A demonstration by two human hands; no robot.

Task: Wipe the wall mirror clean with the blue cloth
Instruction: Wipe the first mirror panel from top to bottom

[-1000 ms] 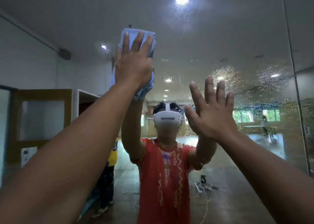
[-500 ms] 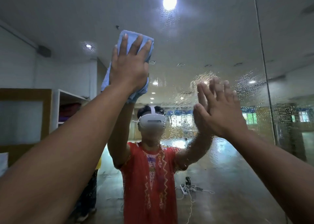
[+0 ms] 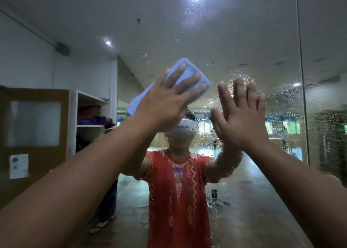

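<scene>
One blue cloth (image 3: 139, 100) between left hand (image 3: 165, 105) and wall mirror (image 3: 244, 31).

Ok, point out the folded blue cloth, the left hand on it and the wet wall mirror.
folded blue cloth (image 3: 191, 70), head view, upper end between the fingers.
left hand (image 3: 165, 105), head view, back of the hand.
wet wall mirror (image 3: 281, 95), head view, droplet-covered glass.

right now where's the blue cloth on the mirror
In the head view the blue cloth is pressed to the mirror under the left hand, just left of centre, close beside the raised right hand.
</scene>
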